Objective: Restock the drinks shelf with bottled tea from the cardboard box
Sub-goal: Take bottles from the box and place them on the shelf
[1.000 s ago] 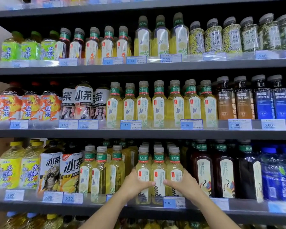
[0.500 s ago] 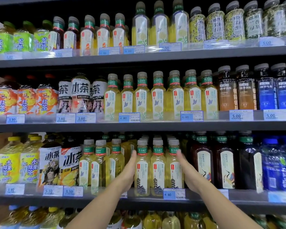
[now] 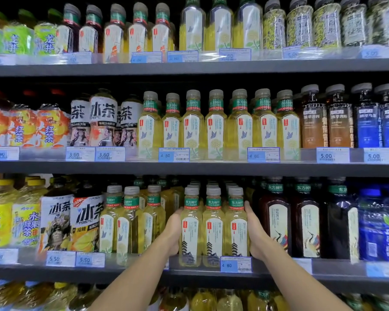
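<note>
Three pale yellow-green tea bottles (image 3: 212, 230) with white pagoda labels and grey caps stand side by side at the front of the lower drinks shelf (image 3: 189, 277). My left hand (image 3: 172, 232) lies flat against the outer side of the left bottle. My right hand (image 3: 256, 232) lies flat against the outer side of the right bottle. Both hands' fingertips reach back beside the row and are partly hidden. More bottles of the same tea stand in rows behind. The cardboard box is out of view.
Yellow flower-label tea bottles (image 3: 130, 223) stand just left of my left hand and dark crane-label bottles (image 3: 276, 221) just right of my right hand. A blue 4.80 price tag (image 3: 235, 264) sits on the shelf edge. The shelves above and below are packed with drinks.
A second ago both hands cupped the fronts of the three bottles. They then spread apart with straight fingers and now lie against the outer sides of the row.
</note>
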The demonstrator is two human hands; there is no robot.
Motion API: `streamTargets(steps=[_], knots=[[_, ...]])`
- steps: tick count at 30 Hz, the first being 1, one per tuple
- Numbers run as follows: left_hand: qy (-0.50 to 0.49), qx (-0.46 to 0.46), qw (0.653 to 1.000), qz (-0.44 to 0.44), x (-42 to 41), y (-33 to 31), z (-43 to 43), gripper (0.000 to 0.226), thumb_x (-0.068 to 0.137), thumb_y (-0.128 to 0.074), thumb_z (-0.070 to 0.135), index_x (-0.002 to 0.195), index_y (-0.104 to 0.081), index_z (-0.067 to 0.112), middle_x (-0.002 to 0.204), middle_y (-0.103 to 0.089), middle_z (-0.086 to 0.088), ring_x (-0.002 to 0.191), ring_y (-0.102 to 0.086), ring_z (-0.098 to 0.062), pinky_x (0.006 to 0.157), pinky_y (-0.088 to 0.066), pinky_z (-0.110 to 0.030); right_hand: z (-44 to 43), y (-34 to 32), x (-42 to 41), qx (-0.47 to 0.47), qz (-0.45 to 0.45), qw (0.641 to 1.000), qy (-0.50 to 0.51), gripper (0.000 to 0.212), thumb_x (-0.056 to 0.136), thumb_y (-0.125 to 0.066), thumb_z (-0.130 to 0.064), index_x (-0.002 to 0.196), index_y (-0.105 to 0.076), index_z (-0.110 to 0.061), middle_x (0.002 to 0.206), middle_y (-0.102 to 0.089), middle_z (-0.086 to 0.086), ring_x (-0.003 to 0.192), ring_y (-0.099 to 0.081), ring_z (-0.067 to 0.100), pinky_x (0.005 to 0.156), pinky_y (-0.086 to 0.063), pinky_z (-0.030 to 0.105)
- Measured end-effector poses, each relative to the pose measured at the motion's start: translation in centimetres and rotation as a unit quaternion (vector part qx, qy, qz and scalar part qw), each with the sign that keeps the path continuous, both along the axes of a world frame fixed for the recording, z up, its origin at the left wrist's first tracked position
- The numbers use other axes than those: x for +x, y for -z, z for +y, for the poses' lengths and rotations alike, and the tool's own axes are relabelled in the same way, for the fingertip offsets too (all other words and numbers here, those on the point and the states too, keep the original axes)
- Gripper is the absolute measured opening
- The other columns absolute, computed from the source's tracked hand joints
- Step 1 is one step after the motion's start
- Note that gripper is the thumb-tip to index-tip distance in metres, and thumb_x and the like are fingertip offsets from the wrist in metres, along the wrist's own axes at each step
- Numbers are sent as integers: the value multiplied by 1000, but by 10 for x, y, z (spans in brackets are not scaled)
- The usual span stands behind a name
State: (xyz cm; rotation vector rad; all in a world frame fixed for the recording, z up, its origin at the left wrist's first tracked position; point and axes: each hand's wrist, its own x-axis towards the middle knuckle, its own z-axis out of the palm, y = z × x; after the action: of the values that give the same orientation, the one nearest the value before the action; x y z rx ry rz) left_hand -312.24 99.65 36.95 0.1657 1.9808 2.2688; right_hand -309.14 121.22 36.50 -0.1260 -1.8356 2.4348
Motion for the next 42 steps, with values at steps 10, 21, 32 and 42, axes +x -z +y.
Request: streamTargets(steps=[10,21,32,42], knots=[[13,-16,1000,2,-1,3,2,48,108,-31,45,97,-64,11,79,-78,-11,79,-74,-28,73,-54,-36,-3,1,0,8,13,1000,2,71,92,-33,-73,115,-69,-15,106,-75,17,95,-74,34,89,-53,48],[-66,-97,990,80,21,6,3,78,96,-20,73,145,-48,19,137,-64,-2,130,-57,-23,106,-43,-40,-13,-3,31,199,32,976,83,71,97,-21,-68,142,-43,-19,116,-71,7,103,-68,23,85,-52,40],[-171,-418,860,236,58,36,15,113,88,-66,56,157,16,19,163,-31,-9,127,-58,-24,96,-54,-35,-34,34,51,474,104,850,205,111,82,-73,-52,155,6,-22,148,-47,7,126,-55,25,96,-51,39],[-183,-436,848,240,64,36,15,117,88,-66,56,156,22,19,165,-24,-9,127,-59,-24,97,-54,-36,-39,35,50,499,107,826,240,112,77,-76,-55,152,0,-20,139,-53,8,116,-61,24,86,-55,37]])
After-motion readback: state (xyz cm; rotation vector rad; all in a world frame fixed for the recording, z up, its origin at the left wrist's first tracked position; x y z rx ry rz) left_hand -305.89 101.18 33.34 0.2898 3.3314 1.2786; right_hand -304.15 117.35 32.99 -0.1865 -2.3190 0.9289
